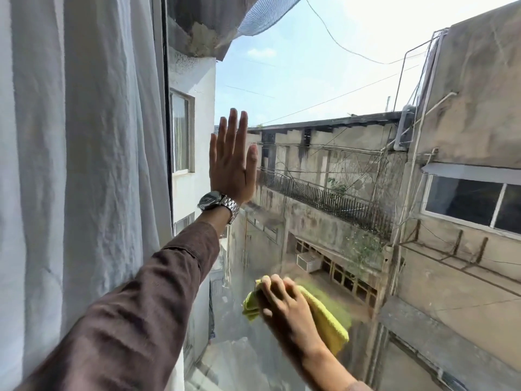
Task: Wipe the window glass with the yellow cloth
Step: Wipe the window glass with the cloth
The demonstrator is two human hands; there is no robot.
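Yellow cloth (327,317) blurs, half hidden under right hand (284,309) fingers pressing it; left hand (232,167) flat.

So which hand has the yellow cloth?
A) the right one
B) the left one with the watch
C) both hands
A: the right hand presses the cloth to the glass, while the left hand is flat, open and bare.

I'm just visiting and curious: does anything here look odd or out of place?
Only one small thing: the bare left hand lies flat on the window glass, which may leave prints. The right hand presses the yellow cloth low on the pane.
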